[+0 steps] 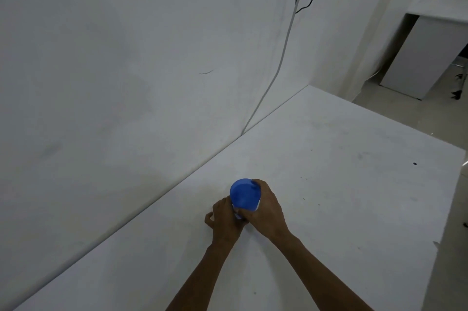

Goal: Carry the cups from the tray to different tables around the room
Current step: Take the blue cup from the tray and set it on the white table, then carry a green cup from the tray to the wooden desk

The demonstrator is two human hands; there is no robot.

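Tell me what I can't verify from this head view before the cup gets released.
- Blue cup: base and lower wall hidden by both hands; contact with the white table unclear.
- White item under the cup's edge: mostly covered by the left hand and right hand.
- Tray and other cups: outside the frame.
- Cup's contents: not discernible.

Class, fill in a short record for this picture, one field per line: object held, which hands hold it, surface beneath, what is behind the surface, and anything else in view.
object held: blue cup
hands: left hand and right hand, both gripping the cup
surface: white table
cup on table or lifted: cannot tell
behind: white wall with a cable running down it
also in view: white cabinet at far right
tray: not in view
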